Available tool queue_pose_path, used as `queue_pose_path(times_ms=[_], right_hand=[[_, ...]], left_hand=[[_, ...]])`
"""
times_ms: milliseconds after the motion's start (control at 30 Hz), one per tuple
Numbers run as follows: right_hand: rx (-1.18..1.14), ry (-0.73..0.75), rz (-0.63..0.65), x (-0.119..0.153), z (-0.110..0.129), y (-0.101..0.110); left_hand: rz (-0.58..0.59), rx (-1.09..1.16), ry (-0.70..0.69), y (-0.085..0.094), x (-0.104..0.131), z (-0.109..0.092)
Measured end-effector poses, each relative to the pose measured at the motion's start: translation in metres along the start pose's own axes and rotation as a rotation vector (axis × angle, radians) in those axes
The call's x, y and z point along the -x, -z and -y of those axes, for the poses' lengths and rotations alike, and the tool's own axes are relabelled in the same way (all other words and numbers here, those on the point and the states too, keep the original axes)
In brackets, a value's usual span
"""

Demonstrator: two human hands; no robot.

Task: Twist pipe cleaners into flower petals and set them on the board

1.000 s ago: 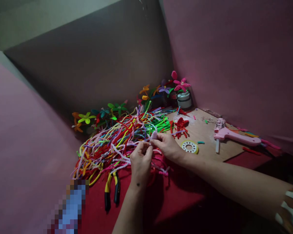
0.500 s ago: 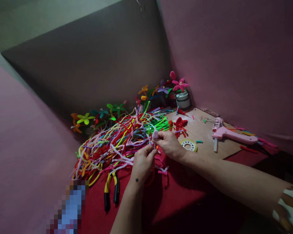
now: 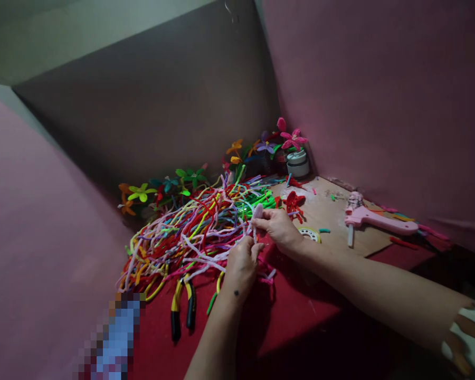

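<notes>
A pale lilac pipe cleaner piece (image 3: 257, 211) with a looped, petal-like top is pinched in the fingertips of my right hand (image 3: 283, 231). Just below and to the left, my left hand (image 3: 242, 259) closes its thumb and fingers on the lower end of the same piece. Behind both hands spreads a tangled heap of coloured pipe cleaners (image 3: 190, 227). Red pipe cleaner petals (image 3: 294, 203) lie beyond my right hand. A roll of tape (image 3: 312, 235) is partly covered by my right forearm.
Yellow-and-black pliers (image 3: 183, 306) lie on the red tabletop (image 3: 293, 327) at the front left. On the brown board (image 3: 332, 211) rests a pink glue gun (image 3: 374, 217). Finished pipe cleaner flowers (image 3: 295, 139) line the back, one by a white pot (image 3: 297, 163). Walls close in on both sides.
Both hands have shifted slightly right with the lilac piece. Its looped top now stands higher above my right fingertips. A green-and-yellow pipe cleaner beside my left wrist has come into view.
</notes>
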State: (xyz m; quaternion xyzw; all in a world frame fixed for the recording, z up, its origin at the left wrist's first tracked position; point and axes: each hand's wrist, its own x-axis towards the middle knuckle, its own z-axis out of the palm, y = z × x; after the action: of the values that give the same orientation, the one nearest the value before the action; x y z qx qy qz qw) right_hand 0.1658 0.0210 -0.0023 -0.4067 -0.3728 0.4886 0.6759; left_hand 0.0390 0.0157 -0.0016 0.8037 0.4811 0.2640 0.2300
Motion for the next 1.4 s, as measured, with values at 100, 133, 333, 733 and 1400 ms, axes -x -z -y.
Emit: queue_pose_path(times_ms=[100,133,333,733,1400], right_hand=[[0.064,0.004,0.011,-0.003,0.003,0.003],[0.087,-0.001,0.027,-0.004,0.004,0.004],[0.065,-0.097,0.261,0.002,0.001,0.002],[0.171,-0.145,0.473,0.010,-0.003,0.003],[0.160,-0.157,0.483,0.013,-0.005,0.001]], left_hand=[[0.012,0.089,0.065,0.010,0.000,0.002],[-0.027,0.126,0.092,0.013,0.000,0.003],[-0.234,0.540,0.138,0.023,-0.002,0.001],[0.052,0.966,0.180,0.028,-0.004,0.006],[-0.013,0.535,0.049,0.032,-0.001,0.001]])
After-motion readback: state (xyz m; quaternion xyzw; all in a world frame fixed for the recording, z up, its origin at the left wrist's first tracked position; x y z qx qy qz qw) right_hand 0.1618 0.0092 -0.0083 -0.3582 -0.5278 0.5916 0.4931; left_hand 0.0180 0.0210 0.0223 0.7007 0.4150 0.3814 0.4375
